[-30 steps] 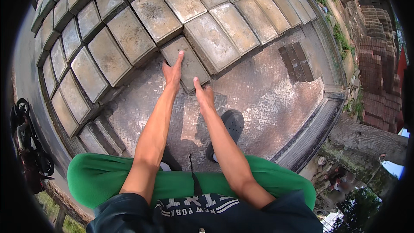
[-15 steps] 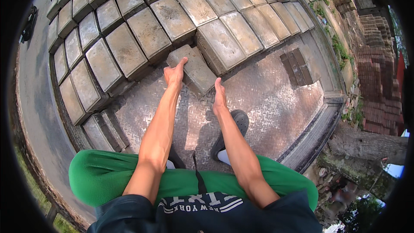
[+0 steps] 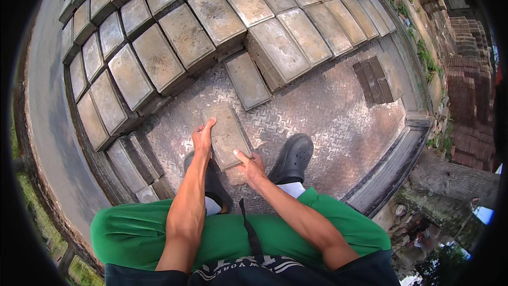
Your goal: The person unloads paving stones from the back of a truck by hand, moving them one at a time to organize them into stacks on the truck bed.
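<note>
A grey rectangular concrete paving block [image 3: 226, 132] is held between both my hands above the metal floor. My left hand [image 3: 202, 136] grips its left long edge, thumb on top. At its near right corner my right hand [image 3: 251, 167] has the thumb on the top face and the fingers around the side. Beyond it, a single block [image 3: 247, 80] lies flat on the floor, beside the taller stack. That stack of blocks [image 3: 211, 16] spreads across the far side in rows. The undersides of the held block and my fingertips are hidden.
Ridged metal plate [image 3: 338, 122] forms the floor, with a raised rim [image 3: 389, 167] at the right. Dark narrow blocks [image 3: 373, 82] lie on the right. More blocks [image 3: 129, 161] stand at the near left. My dark clogs [image 3: 296, 153] are on the plate.
Both hands have closed on a block and brought it back toward me, off the low stack beside the rows. Another block now shows where it was. My right foot is more exposed.
</note>
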{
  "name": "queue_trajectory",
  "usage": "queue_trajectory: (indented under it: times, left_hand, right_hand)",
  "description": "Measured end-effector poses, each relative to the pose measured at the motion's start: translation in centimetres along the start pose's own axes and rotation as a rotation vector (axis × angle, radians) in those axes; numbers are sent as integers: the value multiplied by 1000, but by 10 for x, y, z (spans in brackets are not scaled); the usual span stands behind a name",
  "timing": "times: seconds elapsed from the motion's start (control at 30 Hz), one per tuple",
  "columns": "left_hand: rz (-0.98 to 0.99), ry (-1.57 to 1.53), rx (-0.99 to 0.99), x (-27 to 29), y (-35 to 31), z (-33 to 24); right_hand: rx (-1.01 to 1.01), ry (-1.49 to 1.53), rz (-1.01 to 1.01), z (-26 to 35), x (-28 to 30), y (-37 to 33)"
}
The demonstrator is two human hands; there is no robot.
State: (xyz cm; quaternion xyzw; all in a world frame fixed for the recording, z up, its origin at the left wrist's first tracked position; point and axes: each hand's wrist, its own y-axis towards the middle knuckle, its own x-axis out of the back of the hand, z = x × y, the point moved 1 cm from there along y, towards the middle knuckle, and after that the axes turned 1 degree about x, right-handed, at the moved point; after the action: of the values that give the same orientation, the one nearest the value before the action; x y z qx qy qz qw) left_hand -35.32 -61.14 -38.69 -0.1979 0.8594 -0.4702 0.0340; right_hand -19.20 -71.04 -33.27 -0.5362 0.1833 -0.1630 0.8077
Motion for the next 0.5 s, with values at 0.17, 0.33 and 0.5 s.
queue_trajectory:
  times: [0.17,0.33,0.5]
  left_hand:
    - [226,233,-10,-34,-31,20]
    - [272,157,63,-72,-33,17]
    - [277,90,89,-81,-34,31]
  right_hand:
    - [40,185,-96,-36,33,-33]
    - [137,203,12,18,72,-11]
    - [87,11,-23,26,84,-16]
